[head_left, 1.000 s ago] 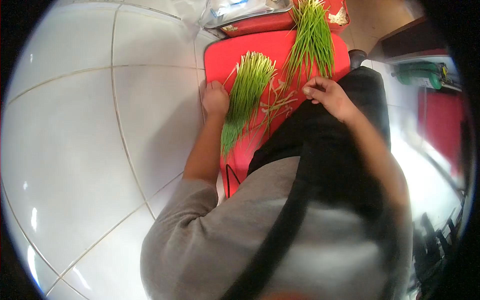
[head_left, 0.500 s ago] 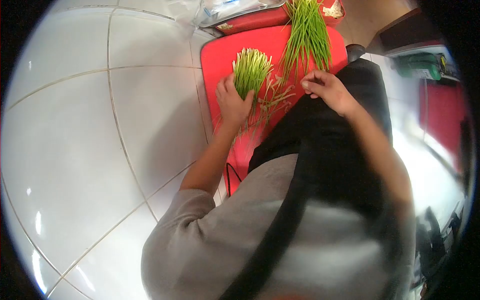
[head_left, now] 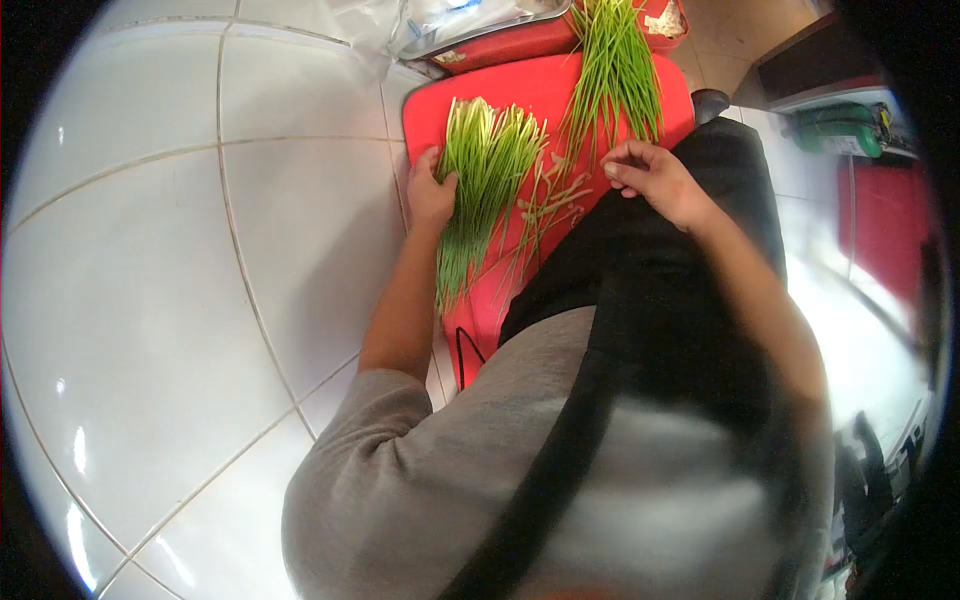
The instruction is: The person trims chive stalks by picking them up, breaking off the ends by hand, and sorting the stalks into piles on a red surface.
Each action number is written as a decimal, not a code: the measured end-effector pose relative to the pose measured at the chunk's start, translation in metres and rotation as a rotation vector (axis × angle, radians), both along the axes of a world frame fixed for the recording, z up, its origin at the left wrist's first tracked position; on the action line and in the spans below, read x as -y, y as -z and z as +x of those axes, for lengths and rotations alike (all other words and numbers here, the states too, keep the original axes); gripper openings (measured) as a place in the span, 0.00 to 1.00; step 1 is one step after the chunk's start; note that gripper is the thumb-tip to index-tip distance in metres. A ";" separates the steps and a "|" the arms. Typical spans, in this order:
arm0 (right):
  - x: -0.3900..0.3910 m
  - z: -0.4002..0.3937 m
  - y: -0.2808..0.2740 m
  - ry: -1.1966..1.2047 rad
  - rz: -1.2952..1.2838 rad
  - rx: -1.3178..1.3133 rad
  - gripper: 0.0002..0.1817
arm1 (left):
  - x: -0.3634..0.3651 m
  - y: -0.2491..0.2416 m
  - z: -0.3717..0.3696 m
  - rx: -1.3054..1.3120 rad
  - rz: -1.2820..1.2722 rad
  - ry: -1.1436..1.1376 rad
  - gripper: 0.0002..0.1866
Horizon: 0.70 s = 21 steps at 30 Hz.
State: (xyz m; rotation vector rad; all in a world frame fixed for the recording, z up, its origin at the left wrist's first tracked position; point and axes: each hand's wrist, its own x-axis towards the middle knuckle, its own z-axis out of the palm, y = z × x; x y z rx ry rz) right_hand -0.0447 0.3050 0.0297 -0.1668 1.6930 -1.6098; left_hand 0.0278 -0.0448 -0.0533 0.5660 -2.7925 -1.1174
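Looking down from the head view: left hand (head_left: 430,195) lies flat against the left edge of a bundle of green stalks (head_left: 480,185) on a red cutting board (head_left: 560,85), fingers loosely open, pressing rather than gripping. Right hand (head_left: 655,180) rests at the board's right edge by the dark apron (head_left: 650,290), fingers curled, whether pinching anything cannot be told; a second, looser pile of stalks (head_left: 615,65) lies farther back, trimmed scraps (head_left: 555,200) between the hands, white tiled floor (head_left: 150,250) alongside

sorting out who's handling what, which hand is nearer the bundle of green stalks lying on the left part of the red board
Left. The left hand rests against the bundle of green stalks at its outer edge. The right hand is apart from it, across the board over scattered trimmings.
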 end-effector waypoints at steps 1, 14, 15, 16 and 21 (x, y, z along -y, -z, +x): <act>-0.001 0.000 0.000 0.000 0.000 -0.002 0.12 | -0.010 -0.016 -0.001 -0.058 -0.153 0.036 0.23; 0.000 0.001 -0.003 0.017 0.011 0.020 0.12 | 0.016 0.006 -0.020 -0.189 -0.123 -0.027 0.09; 0.000 0.001 -0.004 0.021 0.001 0.026 0.12 | 0.017 0.005 -0.027 -0.154 -0.110 -0.048 0.09; 0.000 0.001 -0.005 0.027 -0.009 0.033 0.12 | 0.017 0.004 -0.035 -0.093 -0.100 -0.079 0.09; -0.001 0.000 -0.002 0.017 0.000 0.026 0.12 | 0.017 0.007 -0.062 0.077 0.063 -0.211 0.09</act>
